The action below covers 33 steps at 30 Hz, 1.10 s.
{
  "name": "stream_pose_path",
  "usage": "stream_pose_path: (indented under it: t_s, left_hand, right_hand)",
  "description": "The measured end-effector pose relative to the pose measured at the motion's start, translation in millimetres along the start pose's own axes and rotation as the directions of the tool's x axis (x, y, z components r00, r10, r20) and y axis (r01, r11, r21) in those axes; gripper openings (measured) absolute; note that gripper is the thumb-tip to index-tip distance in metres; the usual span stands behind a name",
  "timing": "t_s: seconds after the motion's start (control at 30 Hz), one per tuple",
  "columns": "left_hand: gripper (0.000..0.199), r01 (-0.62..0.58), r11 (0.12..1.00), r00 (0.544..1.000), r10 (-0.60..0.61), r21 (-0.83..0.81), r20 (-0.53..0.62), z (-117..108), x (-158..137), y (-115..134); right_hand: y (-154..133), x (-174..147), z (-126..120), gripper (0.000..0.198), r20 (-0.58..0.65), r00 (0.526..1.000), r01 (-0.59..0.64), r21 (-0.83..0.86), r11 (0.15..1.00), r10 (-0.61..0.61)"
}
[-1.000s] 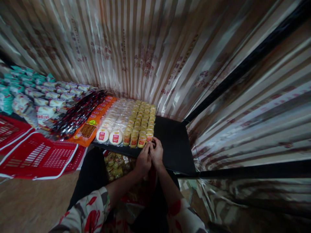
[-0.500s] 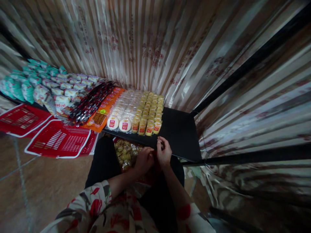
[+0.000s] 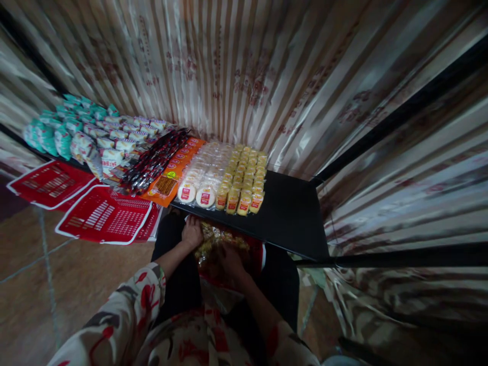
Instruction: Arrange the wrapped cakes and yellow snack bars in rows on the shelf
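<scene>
On my lap, between dark trouser legs, lies a clear plastic bag of small yellowish wrapped snacks (image 3: 213, 235), with red material (image 3: 256, 254) and a white edge around it. My left hand (image 3: 191, 234) is at the bag's left upper edge, its fingers curled onto the plastic. Reaching into the middle of the snacks is my right hand (image 3: 230, 260); shadow hides its fingertips, so its grasp is unclear. Just beyond, on a black shelf (image 3: 290, 213), stand rows of yellow-packed cakes (image 3: 244, 201) beside rows of round white wrapped crackers (image 3: 206, 195).
Farther left on the shelf lie an orange snack packet (image 3: 165, 185), dark red-black packets (image 3: 156, 162), white packets (image 3: 114, 145) and teal packets (image 3: 46, 137). Red baskets (image 3: 102, 216) with white handles sit below at left. A striped curtain (image 3: 229, 76) hangs behind, and black frame bars (image 3: 400, 112) cross at right.
Both hands were together near the shelf's front edge. Now they are apart: the left has moved left to the bag's edge, and the right has come down into the snacks. The view has shifted slightly.
</scene>
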State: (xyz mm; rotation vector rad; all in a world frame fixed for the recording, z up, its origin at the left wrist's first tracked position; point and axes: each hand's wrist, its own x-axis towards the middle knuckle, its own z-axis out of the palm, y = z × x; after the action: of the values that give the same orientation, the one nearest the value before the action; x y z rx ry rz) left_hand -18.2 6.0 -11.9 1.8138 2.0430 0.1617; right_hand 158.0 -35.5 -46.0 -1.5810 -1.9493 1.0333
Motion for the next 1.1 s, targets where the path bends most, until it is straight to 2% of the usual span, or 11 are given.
stream_pose_path:
  t_s: [0.1, 0.3, 0.47, 0.57, 0.63, 0.73, 0.9, 1.03, 1.1]
  left_hand:
    - [0.044, 0.029, 0.997, 0.998, -0.033, 0.075, 0.051, 6.5, 12.6, -4.4]
    - [0.043, 0.102, 0.992, 0.985, -0.111, 0.075, 0.132, 20.5, 35.3, -10.8]
    - [0.044, 0.123, 0.992, 0.969, -0.127, 0.03, 0.21, 26.8, 41.0, -11.9]
    - [0.043, 0.1, 0.995, 0.974, -0.097, -0.004, 0.207, 32.9, 27.0, -1.9]
    - [0.039, 0.058, 0.998, 0.982, -0.051, -0.034, 0.183, 39.4, 11.5, 7.2]
    - [0.039, -0.032, 0.997, 0.991, 0.04, -0.067, 0.127, 52.0, -14.6, 19.5]
    - [0.057, -0.074, 0.991, 0.993, 0.084, -0.109, 0.087, 69.1, -48.3, 32.7]
    - [0.064, -0.159, 0.939, 0.985, 0.171, -0.305, 0.014, 67.8, -62.1, 41.7]
    - [0.064, -0.134, 0.867, 0.99, 0.141, -0.479, -0.023, 62.6, -64.6, 45.6]
  right_hand:
    - [3.0, 10.7, 12.7, 0.037, 0.033, 0.999, -0.022, 0.0, 1.0, 0.022]
    - [9.7, 44.2, 25.6, 0.048, 0.067, 0.997, -0.03, -0.046, 0.998, 0.033]
    - [16.5, 49.9, 32.9, 0.051, 0.129, 0.983, -0.142, 0.077, 0.987, 0.131]
    - [19.8, 38.6, 33.4, 0.041, 0.188, 0.969, -0.197, 0.189, 0.962, 0.162]
    - [21.5, 29.1, 30.8, 0.038, 0.209, 0.961, -0.225, 0.2, 0.954, 0.183]
    - [22.9, 17.7, 22.7, 0.039, 0.199, 0.952, -0.254, 0.088, 0.963, 0.233]
    - [21.4, 7.3, 7.2, 0.044, 0.108, 0.949, -0.288, -0.08, 0.954, 0.295]
    - [17.2, 0.8, -1.5, 0.042, 0.045, 0.946, -0.316, -0.076, 0.946, 0.32]
    - [14.5, -2.2, -5.7, 0.041, 0.026, 0.948, -0.314, -0.061, 0.947, 0.316]
